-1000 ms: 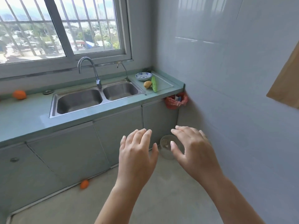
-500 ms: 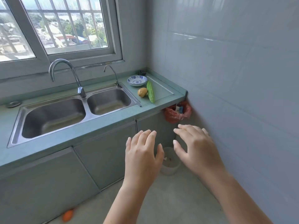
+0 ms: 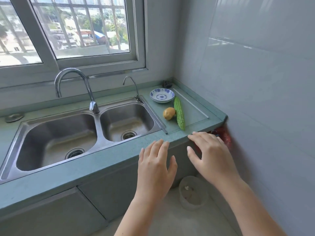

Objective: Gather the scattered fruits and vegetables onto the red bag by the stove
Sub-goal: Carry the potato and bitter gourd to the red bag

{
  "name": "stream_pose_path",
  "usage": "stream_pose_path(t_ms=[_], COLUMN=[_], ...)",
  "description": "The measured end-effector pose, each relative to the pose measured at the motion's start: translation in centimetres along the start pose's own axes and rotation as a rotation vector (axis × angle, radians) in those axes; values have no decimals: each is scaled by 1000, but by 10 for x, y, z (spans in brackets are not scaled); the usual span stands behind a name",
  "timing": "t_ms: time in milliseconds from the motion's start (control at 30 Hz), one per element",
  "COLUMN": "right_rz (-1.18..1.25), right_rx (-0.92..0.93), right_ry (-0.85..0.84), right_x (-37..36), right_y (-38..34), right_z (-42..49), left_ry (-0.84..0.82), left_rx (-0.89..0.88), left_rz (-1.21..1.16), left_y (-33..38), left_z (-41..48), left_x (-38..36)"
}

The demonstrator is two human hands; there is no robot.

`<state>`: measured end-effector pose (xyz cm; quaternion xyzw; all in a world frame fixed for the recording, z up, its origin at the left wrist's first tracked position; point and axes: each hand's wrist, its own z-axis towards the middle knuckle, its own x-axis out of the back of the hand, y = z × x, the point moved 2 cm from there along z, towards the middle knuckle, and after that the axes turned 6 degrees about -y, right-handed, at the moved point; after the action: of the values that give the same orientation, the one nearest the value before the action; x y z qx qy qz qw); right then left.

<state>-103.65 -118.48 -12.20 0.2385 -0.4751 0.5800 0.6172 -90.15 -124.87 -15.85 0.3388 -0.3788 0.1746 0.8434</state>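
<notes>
One lemon [image 3: 169, 113], one bitter gourd [image 3: 179, 114], one bowl [image 3: 162, 95], two faucets [image 3: 93, 106] [image 3: 136, 92].

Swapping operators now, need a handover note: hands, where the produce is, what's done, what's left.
Left hand: open, empty, at the counter's front edge.
Right hand: open, empty, fingertips at the edge near the gourd.
Lemon and gourd lie side by side on the counter, right of the sink, in front of a bowl.
Red bag hangs off the counter's end. No stove is in view, so I cannot tell if it is the target.
Done: nothing visibly gathered.
Left: pick up lemon and gourd, likely next, and carry them to the bag.
</notes>
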Motion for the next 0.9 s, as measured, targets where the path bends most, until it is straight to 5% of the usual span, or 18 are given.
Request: stream_pose_path(t_ms=[467,900], right_rz=[49,121], right_rx=[-72,-239], right_ry=[-80,-250], right_x=[-110,-207], right_y=[82,181], right_z=[152,250], left_ry=[-17,-289], left_rx=[-41,-22], left_rz=[-16,-38], left_y=[-80,-135], left_z=[136,265], left_x=[-97,-214])
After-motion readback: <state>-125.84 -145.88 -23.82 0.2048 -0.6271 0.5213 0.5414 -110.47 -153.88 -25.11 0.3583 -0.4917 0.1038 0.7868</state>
